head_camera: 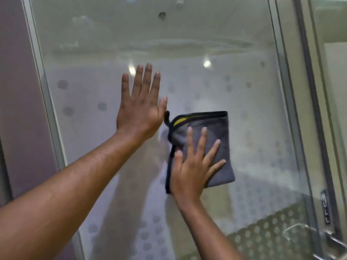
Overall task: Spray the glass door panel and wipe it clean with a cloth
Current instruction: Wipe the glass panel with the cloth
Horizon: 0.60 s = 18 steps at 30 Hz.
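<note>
Straight ahead, the glass door panel is filling nearly the whole view, standing upright in a pale metal frame. Its surface is looking hazy, with rows of frosted dots across the middle and lower parts and a faint streak running across the upper part. A folded grey cloth with dark edging and a small patch of yellow at its top edge is lying flat against the glass, right of centre. The right hand is pressing the cloth to the panel, its grip spread, with fingers straight and fanned over the fabric. Just left of the cloth, the left hand is resting flat on the bare glass, fingers straight and close together, holding nothing. At the lower right, a metal door handle is showing beside a dark vertical seal strip. No writing can be read anywhere.
</note>
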{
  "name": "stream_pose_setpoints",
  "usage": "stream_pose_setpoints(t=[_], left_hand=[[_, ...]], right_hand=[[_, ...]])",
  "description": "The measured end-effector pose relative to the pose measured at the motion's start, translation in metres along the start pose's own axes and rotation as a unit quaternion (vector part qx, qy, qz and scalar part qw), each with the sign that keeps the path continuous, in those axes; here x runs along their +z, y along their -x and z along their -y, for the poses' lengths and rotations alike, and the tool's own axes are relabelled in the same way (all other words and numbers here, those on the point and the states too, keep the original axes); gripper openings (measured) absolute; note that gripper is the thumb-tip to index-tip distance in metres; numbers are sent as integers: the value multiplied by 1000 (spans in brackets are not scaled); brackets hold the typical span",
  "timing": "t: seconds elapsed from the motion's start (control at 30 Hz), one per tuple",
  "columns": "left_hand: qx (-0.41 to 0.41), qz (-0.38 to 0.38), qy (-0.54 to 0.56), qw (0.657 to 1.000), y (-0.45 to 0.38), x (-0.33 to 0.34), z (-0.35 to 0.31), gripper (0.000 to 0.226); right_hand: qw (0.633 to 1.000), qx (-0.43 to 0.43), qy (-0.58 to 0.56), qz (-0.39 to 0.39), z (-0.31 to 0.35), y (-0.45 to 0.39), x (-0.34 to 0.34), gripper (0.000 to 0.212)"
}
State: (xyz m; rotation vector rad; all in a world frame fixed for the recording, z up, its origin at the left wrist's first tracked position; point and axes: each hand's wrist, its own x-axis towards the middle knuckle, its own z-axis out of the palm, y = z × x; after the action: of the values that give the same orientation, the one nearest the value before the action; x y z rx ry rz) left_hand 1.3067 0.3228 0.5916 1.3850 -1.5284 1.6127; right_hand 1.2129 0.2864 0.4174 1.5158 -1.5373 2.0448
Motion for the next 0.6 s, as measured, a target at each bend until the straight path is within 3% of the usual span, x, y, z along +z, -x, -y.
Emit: stream_pose_setpoints(t=[0.07,0.13,0.23,0.3,0.4,0.47,0.53,0.6], left_hand=[[-1,0,5,1000,0,-1,1,70],[-5,6,12,1000,0,-3,3,70],[-5,14,21,1000,-1,-4,3,70],[-8,13,18,1000,-1,-2,1,70],[-16,9,14,1000,-1,0,-2,71],[-18,9,15,1000,-2,1,-2,71],[-18,8,14,1000,-2,1,-2,72],[-18,7,12,1000,-2,2,-2,72]], right_hand=[[985,-164,28,46,4,59,8,81],[947,-303,54,86,-37,90,4,80],[905,-407,63,110,-126,66,-20,77],[926,-355,62,113,-166,19,-39,77],[995,-60,11,83,-162,-77,-51,75],[996,75,-42,34,-123,-141,-53,77],[995,75,-56,23,-77,-188,-50,72],[999,-16,-33,28,-37,-204,-41,68]])
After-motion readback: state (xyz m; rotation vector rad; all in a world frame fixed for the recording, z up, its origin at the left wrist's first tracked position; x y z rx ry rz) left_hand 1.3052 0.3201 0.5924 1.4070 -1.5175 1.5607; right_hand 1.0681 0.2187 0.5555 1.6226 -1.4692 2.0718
